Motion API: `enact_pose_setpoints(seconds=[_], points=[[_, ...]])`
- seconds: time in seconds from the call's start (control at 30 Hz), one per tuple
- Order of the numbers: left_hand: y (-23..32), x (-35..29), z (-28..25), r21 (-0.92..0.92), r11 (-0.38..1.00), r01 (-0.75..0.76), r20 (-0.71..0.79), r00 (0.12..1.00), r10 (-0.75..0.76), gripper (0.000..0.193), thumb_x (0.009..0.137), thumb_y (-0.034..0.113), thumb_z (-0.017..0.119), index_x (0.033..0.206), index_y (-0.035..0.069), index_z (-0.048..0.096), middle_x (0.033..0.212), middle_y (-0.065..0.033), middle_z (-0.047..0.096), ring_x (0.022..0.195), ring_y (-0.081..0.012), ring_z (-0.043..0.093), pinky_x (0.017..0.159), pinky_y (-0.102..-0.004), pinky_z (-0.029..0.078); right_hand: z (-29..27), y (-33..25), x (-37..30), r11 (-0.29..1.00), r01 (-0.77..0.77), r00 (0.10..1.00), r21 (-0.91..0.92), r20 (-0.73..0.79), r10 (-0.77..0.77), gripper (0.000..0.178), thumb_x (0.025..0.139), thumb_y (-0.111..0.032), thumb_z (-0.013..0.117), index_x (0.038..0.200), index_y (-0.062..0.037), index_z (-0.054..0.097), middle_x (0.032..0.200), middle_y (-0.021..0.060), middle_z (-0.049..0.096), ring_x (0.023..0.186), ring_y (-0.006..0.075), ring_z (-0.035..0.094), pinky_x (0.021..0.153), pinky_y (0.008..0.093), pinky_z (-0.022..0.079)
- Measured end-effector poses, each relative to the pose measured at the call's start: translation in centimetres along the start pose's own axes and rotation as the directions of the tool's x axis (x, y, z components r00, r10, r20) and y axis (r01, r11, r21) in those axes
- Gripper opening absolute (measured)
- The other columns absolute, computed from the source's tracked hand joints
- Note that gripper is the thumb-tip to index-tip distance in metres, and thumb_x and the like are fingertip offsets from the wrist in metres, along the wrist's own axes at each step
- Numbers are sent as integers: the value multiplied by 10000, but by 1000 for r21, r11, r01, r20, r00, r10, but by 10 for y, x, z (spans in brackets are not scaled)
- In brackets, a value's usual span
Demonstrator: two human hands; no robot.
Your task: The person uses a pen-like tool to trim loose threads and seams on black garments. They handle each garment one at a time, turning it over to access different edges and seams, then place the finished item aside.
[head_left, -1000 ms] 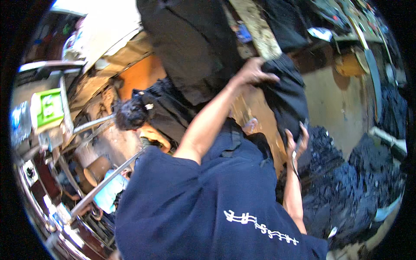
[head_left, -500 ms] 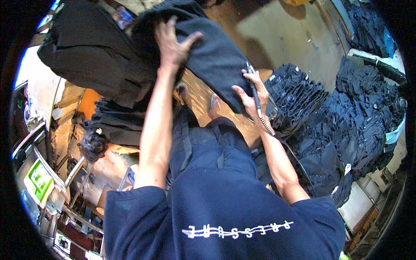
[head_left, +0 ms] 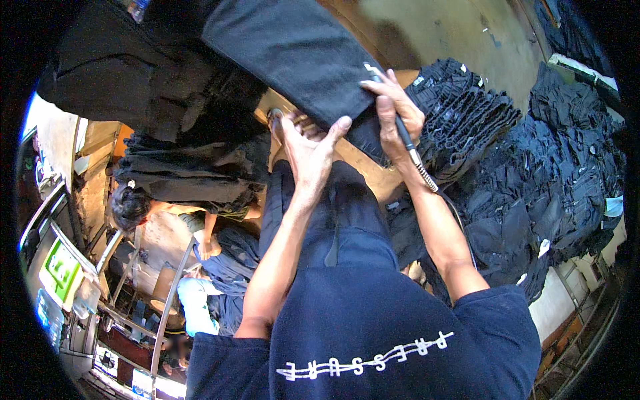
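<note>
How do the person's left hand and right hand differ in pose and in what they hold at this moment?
The left hand lies open with spread fingers, pressing on the dark trouser leg; the right hand is closed in a grip. The left hand holds no tool, while the right hand grasps a thin pen-like tool with a ribbed cable running down the forearm. The left hand sits lower on the cloth, the right hand at its hem. Both touch the same garment.

Garment is spread on the table, with both hands on its near edge, left hand left of the right hand. Folded stacks sit right of it, a bigger heap further right. Another person is down left.
</note>
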State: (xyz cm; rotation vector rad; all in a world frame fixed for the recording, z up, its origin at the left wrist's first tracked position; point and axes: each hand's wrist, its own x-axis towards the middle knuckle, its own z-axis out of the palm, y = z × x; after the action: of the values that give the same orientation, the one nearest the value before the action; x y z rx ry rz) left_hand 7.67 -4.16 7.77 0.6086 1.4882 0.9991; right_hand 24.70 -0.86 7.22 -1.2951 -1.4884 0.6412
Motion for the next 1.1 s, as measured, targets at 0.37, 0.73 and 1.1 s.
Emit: enact_pose_setpoints(seconds=[0.37,0.73,1.1], points=[[-13,17,-26,218,968,-123,152,984,91,662,793,19,963,1287,-13,524,1075,-114,757,970,-141,751,840,-288,644,-19,7,-36,985,137,984,-102,132,-123,281,835,-49,759,1087,72,777,1033,214,810,1038,350,811,1026,514,622],[-49,22,-33,-47,976,-214,184,958,219,775,837,-163,838,1445,-15,381,1225,-172,662,1136,-255,714,968,-398,672,-20,16,-53,964,263,937,32,229,-263,260,841,-114,763,1020,73,787,928,186,799,991,374,817,991,529,637],[-54,22,-32,-98,977,-189,154,967,202,814,826,-147,859,1462,-5,372,1289,-193,650,1180,-283,704,1008,-420,655,-19,16,-53,965,259,931,32,256,-259,264,849,-121,796,1032,70,789,932,191,795,1008,382,814,998,534,633]])
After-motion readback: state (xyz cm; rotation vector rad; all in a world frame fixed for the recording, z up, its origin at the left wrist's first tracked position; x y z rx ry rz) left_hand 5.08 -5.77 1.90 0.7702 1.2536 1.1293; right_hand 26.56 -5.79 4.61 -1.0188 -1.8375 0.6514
